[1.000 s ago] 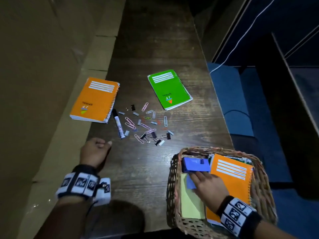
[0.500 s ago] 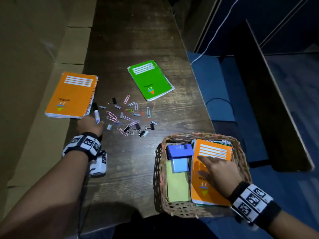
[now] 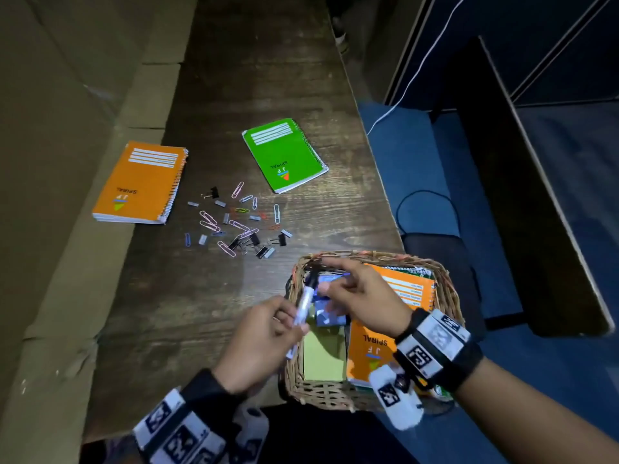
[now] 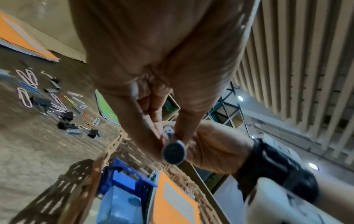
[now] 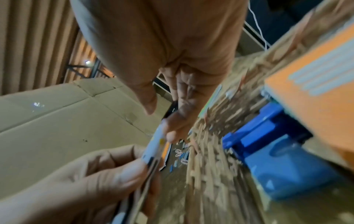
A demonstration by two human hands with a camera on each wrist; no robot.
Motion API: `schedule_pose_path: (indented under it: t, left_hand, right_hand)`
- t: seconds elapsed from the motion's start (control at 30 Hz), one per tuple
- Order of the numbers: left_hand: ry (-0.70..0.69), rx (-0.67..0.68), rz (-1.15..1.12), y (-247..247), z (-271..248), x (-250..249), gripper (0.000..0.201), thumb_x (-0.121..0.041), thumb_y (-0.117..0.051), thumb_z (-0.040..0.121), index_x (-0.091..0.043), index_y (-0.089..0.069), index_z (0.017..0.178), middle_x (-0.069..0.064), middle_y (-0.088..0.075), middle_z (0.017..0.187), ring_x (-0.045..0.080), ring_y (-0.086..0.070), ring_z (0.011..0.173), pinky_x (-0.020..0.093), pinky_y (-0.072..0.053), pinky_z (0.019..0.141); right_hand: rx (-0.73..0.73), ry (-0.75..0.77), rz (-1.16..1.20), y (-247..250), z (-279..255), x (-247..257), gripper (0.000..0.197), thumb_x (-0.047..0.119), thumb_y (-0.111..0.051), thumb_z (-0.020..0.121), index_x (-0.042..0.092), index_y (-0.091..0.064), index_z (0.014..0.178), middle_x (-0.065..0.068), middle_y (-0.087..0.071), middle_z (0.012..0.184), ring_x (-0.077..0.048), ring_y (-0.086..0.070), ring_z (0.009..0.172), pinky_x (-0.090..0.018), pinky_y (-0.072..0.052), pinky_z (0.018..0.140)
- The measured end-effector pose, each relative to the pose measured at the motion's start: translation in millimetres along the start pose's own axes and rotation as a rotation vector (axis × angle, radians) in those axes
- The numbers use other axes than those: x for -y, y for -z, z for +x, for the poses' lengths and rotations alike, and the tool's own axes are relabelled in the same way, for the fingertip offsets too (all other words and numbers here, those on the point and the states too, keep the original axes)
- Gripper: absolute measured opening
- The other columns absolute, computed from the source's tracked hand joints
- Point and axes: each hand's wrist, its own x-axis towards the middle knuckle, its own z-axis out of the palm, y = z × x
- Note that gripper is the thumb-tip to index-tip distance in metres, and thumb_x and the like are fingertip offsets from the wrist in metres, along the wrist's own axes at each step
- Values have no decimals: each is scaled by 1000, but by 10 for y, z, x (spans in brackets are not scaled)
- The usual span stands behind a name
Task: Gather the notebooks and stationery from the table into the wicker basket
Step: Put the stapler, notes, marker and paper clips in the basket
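Note:
My left hand (image 3: 284,329) holds a white marker (image 3: 305,301) with a black cap over the left rim of the wicker basket (image 3: 368,254). My right hand (image 3: 335,286) hovers above the basket with spread fingers touching the marker's upper part; its thumb lies close beside it. The basket holds an orange notebook (image 3: 368,349), a blue stapler (image 3: 330,316) and a yellow-green pad (image 3: 323,356). On the table lie another orange notebook (image 3: 140,182), a green notebook (image 3: 284,155) and scattered paper clips and binder clips (image 3: 241,226). The left wrist view shows the marker's end (image 4: 174,153) pinched.
The dark wooden table (image 3: 201,313) ends just right of the basket, with blue seating (image 3: 418,155) and a black cable below. Flattened cardboard (image 3: 67,162) lines the table's left side. A white cord (image 3: 418,72) runs at the far right.
My left hand picked the marker up from beside the orange notebook and brought it over the basket. My right hand left the basketed notebook and rose to meet the marker.

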Motion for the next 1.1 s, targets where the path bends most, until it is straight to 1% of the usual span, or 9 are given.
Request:
schedule_pose_path:
  t: [0.2,0.27,0.33,0.43,0.57,0.67,0.8,0.97,1.1]
  left_hand:
    - [-7,45,32,-87,-100,52,19,-27,-78,74,-19,-64,83,-6,-62,68,0,-52,52,15,-43,54]
    - [34,-46,32,105,-47,157,15,-27,-75,79,-16,-66,84,-4,-64,71,3,-54,55,17,-45,56]
    - [108,-203,66,396,97,334,14,-27,-71,82,-13,-68,84,2,-69,74,12,-61,59,26,-52,61]
    - [213,-409,97,878,325,617,13,-25,-71,81,-13,-67,77,10,-73,76,31,-69,71,46,-59,67]
    - [260,-533,196,1289,612,767,12,-24,-69,81,-13,-68,77,8,-72,76,30,-69,76,39,-58,76]
    - [265,-530,275,1392,870,778,13,-24,-70,81,-11,-68,84,6,-69,76,27,-65,82,27,-48,77]
    - [242,-525,401,1470,1285,866,16,-25,-71,79,-12,-67,87,13,-70,94,32,-65,89,33,-52,78]
    - [231,-529,470,1519,1552,1042,31,-16,-68,83,-11,-65,113,17,-56,120,37,-59,105,39,-49,90]
    - [197,-510,485,1555,1603,1144,23,-7,-66,83,-8,-72,106,18,-63,109,36,-61,99,39,-51,85]
  right_hand:
    - [101,-89,-34,-170,216,-108,17,11,-58,91,8,-53,107,-7,-52,58,-12,-52,41,-27,-50,49]
    - [124,-108,-192,-195,248,-200,19,16,-56,92,11,-52,110,-4,-55,57,-12,-54,43,-26,-48,52]
    - [151,-106,-358,-233,244,-284,29,22,-52,95,17,-50,124,4,-59,61,-2,-56,44,-15,-43,48]
    - [168,-85,-421,-312,233,-344,44,22,-47,97,16,-40,141,1,-68,78,-5,-62,58,-13,-42,51]
    - [131,-56,-529,-313,263,-329,44,23,-47,97,16,-41,140,-8,-69,75,-18,-64,62,-21,-46,58]
    - [25,-1,-638,-253,406,-157,38,24,-57,91,19,-53,129,-9,-71,68,-18,-62,61,-24,-43,61]
    - [-78,156,-750,-309,877,351,29,17,-65,83,19,-64,112,-2,-72,79,-18,-64,77,-23,-44,71]
    - [44,133,-1007,-823,1705,719,28,11,-61,80,13,-65,108,-18,-68,105,-34,-63,103,-38,-51,89]
    - [92,96,-1159,-1291,2046,774,28,6,-51,87,6,-60,113,-19,-64,114,-37,-61,109,-43,-50,91]
